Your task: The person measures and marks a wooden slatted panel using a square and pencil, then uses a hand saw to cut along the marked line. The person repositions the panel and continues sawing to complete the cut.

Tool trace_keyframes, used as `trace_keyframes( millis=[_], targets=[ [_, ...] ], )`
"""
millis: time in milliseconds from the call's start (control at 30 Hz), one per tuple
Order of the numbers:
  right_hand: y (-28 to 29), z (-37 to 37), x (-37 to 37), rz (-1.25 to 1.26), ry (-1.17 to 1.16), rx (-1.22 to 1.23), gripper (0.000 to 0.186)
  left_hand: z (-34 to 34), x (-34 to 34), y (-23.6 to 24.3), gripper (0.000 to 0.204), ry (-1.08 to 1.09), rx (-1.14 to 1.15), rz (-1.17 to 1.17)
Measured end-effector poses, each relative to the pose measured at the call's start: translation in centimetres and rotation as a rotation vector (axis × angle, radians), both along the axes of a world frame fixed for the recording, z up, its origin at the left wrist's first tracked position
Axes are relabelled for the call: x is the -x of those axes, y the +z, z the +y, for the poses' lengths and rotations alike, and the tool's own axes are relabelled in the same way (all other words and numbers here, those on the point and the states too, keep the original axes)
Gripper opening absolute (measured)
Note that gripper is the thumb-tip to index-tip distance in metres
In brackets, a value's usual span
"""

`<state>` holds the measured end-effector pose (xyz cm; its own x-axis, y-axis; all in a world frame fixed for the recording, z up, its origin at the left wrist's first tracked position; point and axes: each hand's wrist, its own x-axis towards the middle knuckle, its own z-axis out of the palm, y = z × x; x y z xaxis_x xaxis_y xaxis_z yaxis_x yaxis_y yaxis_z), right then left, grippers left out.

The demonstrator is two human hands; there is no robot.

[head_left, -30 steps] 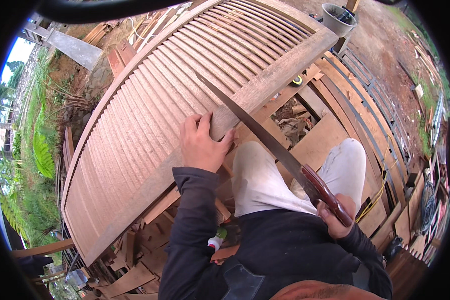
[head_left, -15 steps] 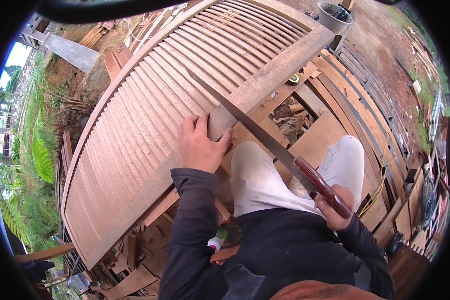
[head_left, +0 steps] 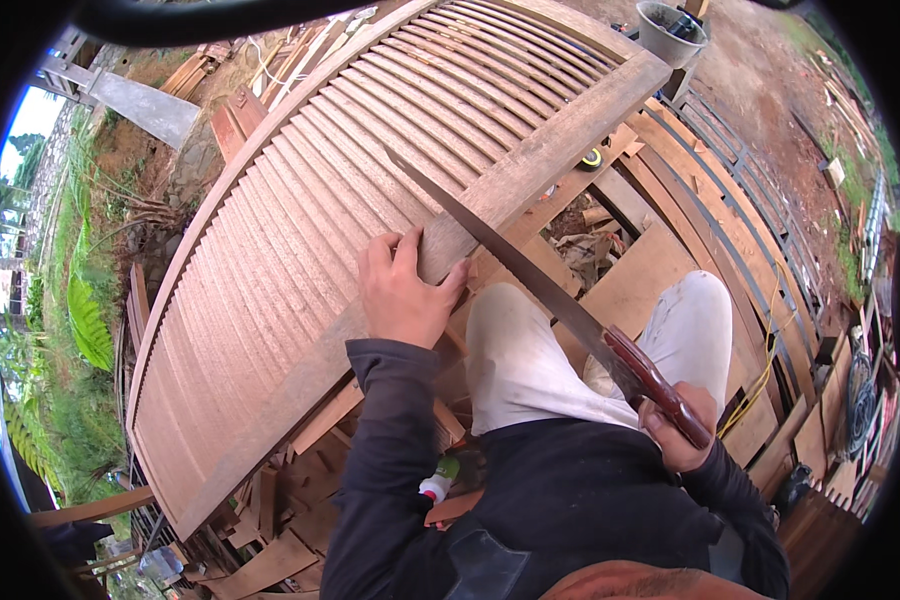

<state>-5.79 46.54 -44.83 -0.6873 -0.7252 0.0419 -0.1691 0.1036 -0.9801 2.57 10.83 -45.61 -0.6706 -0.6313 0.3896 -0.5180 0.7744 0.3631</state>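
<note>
A curved louvred wooden panel (head_left: 338, 150), framed by broad rails, lies at an angle before me. My left hand (head_left: 408, 295) grips its near rail (head_left: 530, 183), fingertips over the top edge and thumb down the outer side. Just right of those fingers a long handsaw blade (head_left: 522, 262) crosses the rail, its pointed tip out over the slats. Low on the right, my right hand (head_left: 678, 432) is closed round the saw's dark red-brown wooden handle (head_left: 652, 380). Whether the teeth are cutting into the wood I cannot tell.
Plywood and board offcuts (head_left: 632, 268) lie under and beside my bent legs (head_left: 510, 350). A tape measure (head_left: 589, 158) sits beyond the rail. A grey bucket (head_left: 670, 30) stands at the far corner. Yellow cable (head_left: 760, 385) and coiled hose (head_left: 858, 395) lie right; plants (head_left: 88, 335) line the left.
The saw and my right hand shifted slightly forward and left half a second ago, and have since moved slightly back toward my body. My left hand keeps its grip on the rail.
</note>
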Motion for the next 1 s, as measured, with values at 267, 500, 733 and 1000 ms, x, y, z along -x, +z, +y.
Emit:
trace_keyframes(
  millis=[267,500,733,1000],
  targets=[
    [0.0,0.4,-0.6,-0.004,-0.004,-0.007,0.008,0.0,0.0,0.1,0.059,0.003,0.003,-0.014],
    [0.3,-0.8,0.3,0.047,0.026,-0.076,0.008,-0.1,0.1,0.3,0.059,0.012,-0.002,-0.017],
    [0.7,-2.0,0.2,0.135,0.021,-0.112,0.011,0.1,0.1,0.1,0.059,0.013,-0.013,-0.031],
    [0.5,-1.2,-0.7,0.166,0.029,-0.093,0.012,0.1,0.1,-0.1,0.061,0.018,-0.015,-0.021]
  ],
)
